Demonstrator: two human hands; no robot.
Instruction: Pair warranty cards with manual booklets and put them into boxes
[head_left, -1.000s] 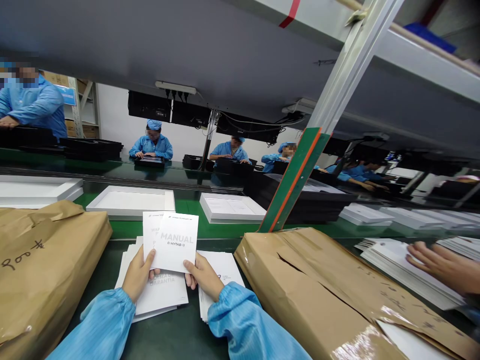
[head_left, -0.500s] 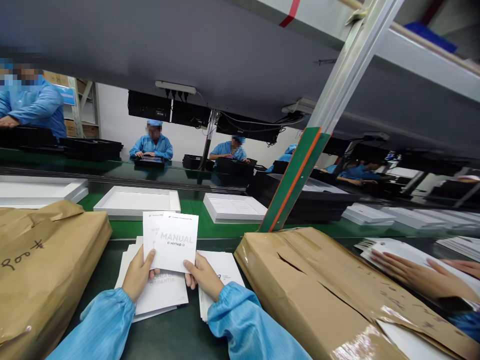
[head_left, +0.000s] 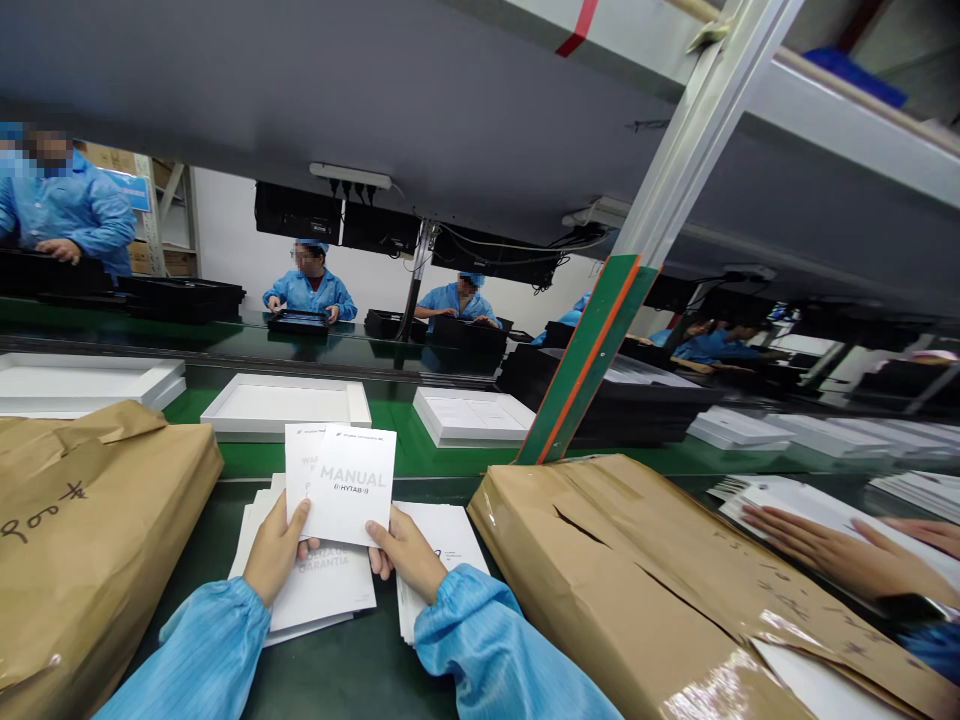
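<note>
Head view. Booklets (head_left: pixel 349 482): two white, front one printed "MANUAL ((HYTAB))", held upright near centre above paper stacks (head_left: pixel 322 590) reading "GARANTIA" on the surface (head_left: pixel 360 670). Left hand (head_left: pixel 276 548) and right hand (head_left: pixel 407 552) each pinch a lower corner, thumbs in front. Brown parcel (head_left: pixel 75 540) left.

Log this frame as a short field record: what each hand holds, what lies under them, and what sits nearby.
left hand: grips the left edge of two overlapped white booklets
right hand: pinches the lower right corner of the front MANUAL booklet
beneath: white leaflet stacks on the dark bench
sides: brown paper parcels, left and right
beyond: white trays on a green conveyor
far right: another person's hand on white sheets
</note>
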